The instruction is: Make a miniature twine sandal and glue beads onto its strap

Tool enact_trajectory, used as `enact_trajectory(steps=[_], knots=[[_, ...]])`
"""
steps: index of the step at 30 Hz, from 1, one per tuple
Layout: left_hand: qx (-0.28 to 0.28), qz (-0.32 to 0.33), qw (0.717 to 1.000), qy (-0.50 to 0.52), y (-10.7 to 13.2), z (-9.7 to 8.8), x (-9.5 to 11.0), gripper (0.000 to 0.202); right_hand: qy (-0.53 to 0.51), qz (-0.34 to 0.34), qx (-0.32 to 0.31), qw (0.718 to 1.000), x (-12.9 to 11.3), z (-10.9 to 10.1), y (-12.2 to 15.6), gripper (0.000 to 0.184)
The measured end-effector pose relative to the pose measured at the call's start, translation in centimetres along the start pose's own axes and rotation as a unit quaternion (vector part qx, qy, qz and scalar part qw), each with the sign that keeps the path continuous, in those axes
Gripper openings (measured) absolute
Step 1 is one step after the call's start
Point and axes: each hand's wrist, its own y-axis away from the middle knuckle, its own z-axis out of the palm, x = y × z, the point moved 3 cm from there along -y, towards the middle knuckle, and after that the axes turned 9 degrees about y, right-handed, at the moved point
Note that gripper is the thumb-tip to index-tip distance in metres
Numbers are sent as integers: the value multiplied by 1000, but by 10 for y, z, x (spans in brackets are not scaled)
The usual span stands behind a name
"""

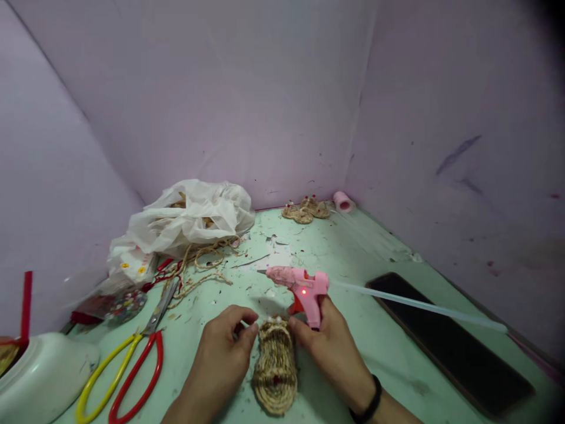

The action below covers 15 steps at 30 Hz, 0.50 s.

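My right hand (331,335) is wrapped round the handle of a pink glue gun (300,278), its nozzle pointing left and a red light glowing on its side. A long translucent glue stick (419,303) sticks out of its back end. The same hand's thumb reaches the edge of a small woven straw slipper (276,368), which has white beads at its far end and a dark red spot near its front. Just left of the slipper, my left hand (225,347) has thumb and forefinger curled together in a pinch; anything between the tips is too small to make out.
Scissors (150,330) with yellow and red handles lie left, by a white container (48,371). Behind are a plastic bag (194,212), twine (207,256) and a packet of beads (126,303). Finished slippers (304,211) and a pink roll (343,202) sit far back; a phone (454,347) lies right.
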Motion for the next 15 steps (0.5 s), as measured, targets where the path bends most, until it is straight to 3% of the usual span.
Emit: enact_trajectory(steps=[5, 9, 12, 15], knots=[[48, -33, 997, 44, -5, -18, -2, 18, 36, 8, 94, 995, -7, -23, -2, 22], [49, 15, 999, 17, -25, -27, 6, 20, 32, 18, 171, 985, -13, -49, -4, 37], [22, 61, 998, -13, -48, -19, 14, 19, 2, 11, 195, 981, -13, -60, -6, 39], [-35, 86, 995, -41, -71, 2, 18, 20, -28, 9, 205, 978, -9, -63, -9, 36]])
